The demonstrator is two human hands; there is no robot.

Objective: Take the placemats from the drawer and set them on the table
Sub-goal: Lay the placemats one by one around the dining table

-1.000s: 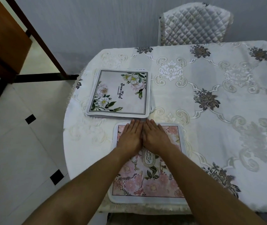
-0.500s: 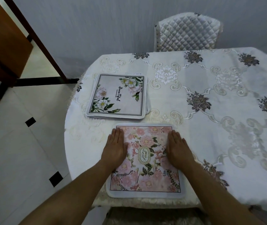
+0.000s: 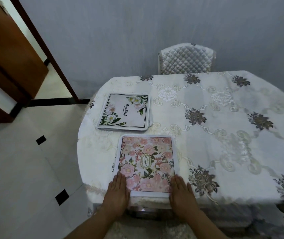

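Note:
A pink floral placemat [image 3: 146, 163] lies flat at the near left edge of the table [image 3: 224, 135]. My left hand [image 3: 116, 195] rests flat with straight fingers on its near left corner. My right hand [image 3: 182, 196] lies flat on its near right corner. Behind it sits a small stack of white placemats [image 3: 124, 112] with white flowers and green leaves, untouched. The drawer is not in view.
A patterned white tablecloth covers the table. A quilted white chair [image 3: 186, 58] stands at the far side against the grey wall. A brown wooden door frame [image 3: 39, 42] and a tiled floor [image 3: 25, 169] are on the left.
Both hands slid apart from the middle of the pink placemat and back toward its near corners. The camera view pulled back and up.

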